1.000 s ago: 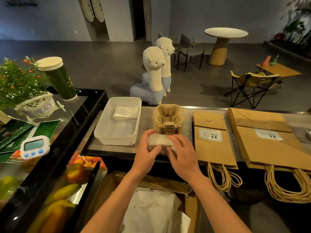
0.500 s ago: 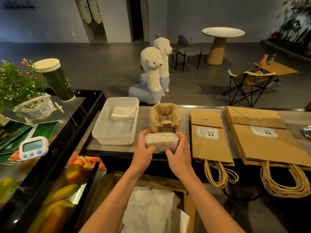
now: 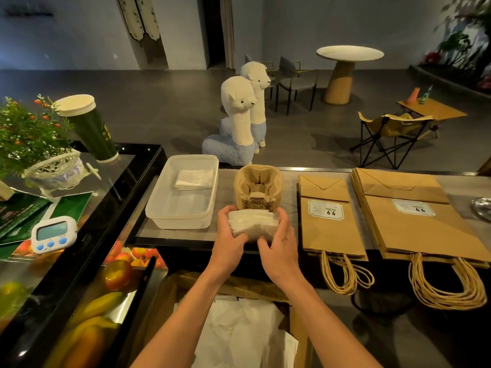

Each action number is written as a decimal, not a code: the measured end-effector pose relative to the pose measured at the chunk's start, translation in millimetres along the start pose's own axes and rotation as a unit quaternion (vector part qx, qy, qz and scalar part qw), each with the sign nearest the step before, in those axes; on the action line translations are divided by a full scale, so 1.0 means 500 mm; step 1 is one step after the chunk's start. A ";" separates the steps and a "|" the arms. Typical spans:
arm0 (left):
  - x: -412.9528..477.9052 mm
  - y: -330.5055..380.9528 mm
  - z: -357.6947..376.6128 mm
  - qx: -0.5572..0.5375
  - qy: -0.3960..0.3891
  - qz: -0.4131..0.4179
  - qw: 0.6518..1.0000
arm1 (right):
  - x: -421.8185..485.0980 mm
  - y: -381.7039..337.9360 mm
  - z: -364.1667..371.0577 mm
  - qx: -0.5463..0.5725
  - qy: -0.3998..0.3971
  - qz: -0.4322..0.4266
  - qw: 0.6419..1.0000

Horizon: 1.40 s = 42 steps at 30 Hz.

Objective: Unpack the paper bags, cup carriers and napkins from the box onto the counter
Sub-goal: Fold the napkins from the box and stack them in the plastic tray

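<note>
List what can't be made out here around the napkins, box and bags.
- Napkins: head view; underside and count hidden by the left hand and right hand gripping them.
- Box: head view; contents covered by white paper and the arms, cut by the bottom edge.
- Bag label: head view; fine print too small.
- Metal object: head view; cut off by right edge.

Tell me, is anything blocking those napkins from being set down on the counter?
Nothing visible does. The left hand and right hand hold the napkins over the counter at its near edge. The cup carriers stand just behind, the tub to the left, the paper bags to the right.
</note>
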<state>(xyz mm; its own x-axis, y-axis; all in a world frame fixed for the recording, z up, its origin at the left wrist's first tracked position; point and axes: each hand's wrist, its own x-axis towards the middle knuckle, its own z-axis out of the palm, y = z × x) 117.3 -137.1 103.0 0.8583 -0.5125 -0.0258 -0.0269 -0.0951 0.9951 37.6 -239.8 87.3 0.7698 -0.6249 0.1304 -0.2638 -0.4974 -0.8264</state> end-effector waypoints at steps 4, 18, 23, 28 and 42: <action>-0.001 -0.003 -0.009 0.031 0.008 0.020 0.999 | -0.005 0.010 -0.004 -0.040 0.011 -0.039 0.998; 0.001 -0.004 -0.022 0.003 0.002 0.029 1.000 | 0.014 0.022 -0.021 -0.017 -0.029 -0.095 0.995; 0.000 -0.014 -0.026 0.047 -0.007 0.038 0.998 | 0.027 0.041 -0.021 -0.045 -0.035 -0.061 0.996; 0.000 -0.013 -0.025 0.046 -0.001 0.037 0.998 | 0.022 0.042 -0.025 -0.080 0.006 -0.063 0.995; 0.005 -0.008 -0.030 0.020 0.003 0.023 1.000 | 0.018 0.034 -0.017 -0.007 -0.026 -0.071 0.997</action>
<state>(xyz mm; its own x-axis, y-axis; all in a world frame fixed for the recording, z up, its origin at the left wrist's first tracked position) 127.0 -125.1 100.6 0.8584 -0.5125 0.0213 -0.0876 -0.1055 0.9905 35.0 -259.0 79.4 0.8293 -0.5154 0.2159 -0.1585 -0.5874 -0.7936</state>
